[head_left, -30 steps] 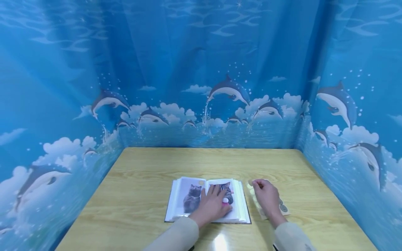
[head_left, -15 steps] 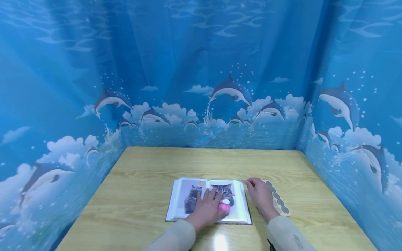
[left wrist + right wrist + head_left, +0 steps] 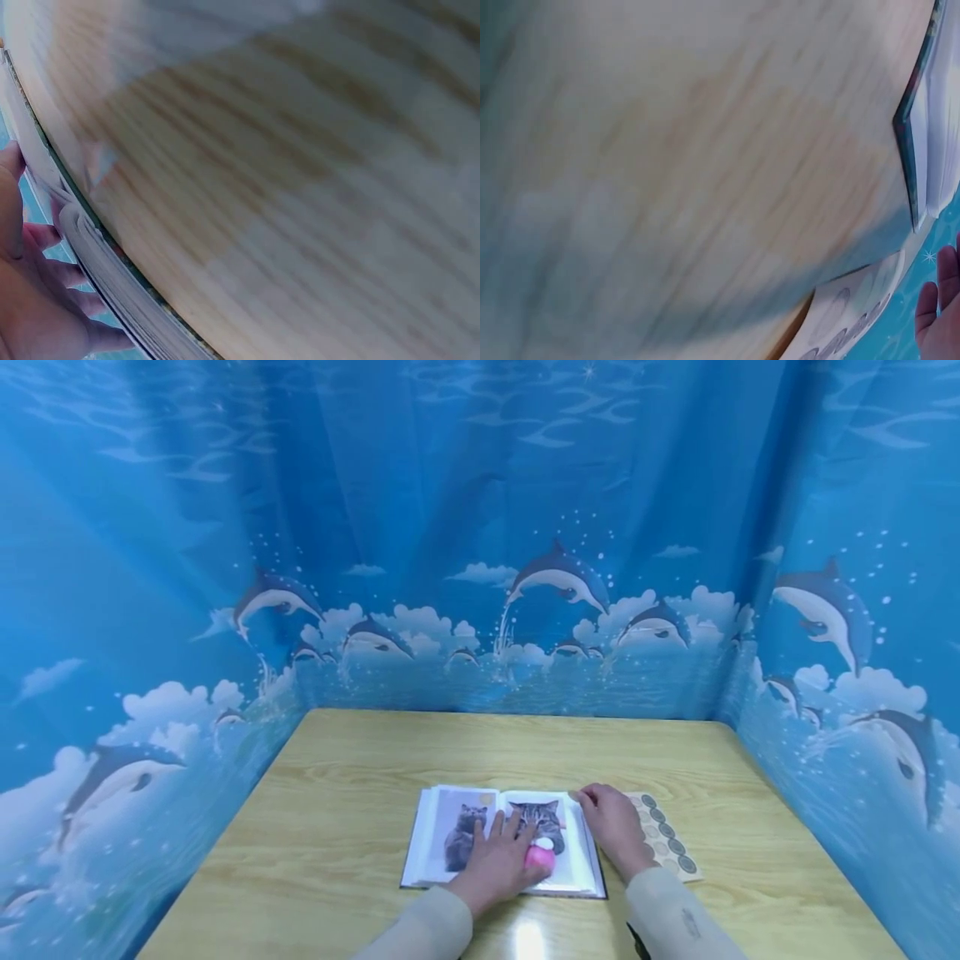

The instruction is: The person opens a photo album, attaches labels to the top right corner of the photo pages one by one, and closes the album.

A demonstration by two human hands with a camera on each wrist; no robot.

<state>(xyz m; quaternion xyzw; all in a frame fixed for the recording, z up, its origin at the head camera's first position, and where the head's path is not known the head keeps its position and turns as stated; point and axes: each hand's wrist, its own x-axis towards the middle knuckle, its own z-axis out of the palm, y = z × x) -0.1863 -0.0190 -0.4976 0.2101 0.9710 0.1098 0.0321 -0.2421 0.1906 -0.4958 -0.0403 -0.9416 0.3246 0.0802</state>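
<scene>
An open photo album (image 3: pixel 427 852) lies on the table, with a grey cat picture (image 3: pixel 459 843) on the left page and a tabby cat picture (image 3: pixel 553 814) on the right. My left hand (image 3: pixel 493 860) rests across the middle with fingers spread, its thumb by the pink patch of the tabby picture. Over the right page's upper right corner, my right hand (image 3: pixel 613 827) pinches a small tan round sticker (image 3: pixel 574 795). The sheet of round stickers (image 3: pixel 678 847) lies right of the album, partly behind that hand. In the right wrist view, the hand's fingers (image 3: pixel 946 281) show only at the edge.
A wooden table (image 3: pixel 330 827) carries the album and sheet. A blue curtain (image 3: pixel 420 527) printed with dolphins surrounds its back and sides. One tan round sticker (image 3: pixel 486 798) sits at the left page's upper right corner.
My right hand has moved left from above the sticker sheet to the album's right page, bringing the round sticker along and uncovering more of the sheet. My left hand has slid slightly down the page.
</scene>
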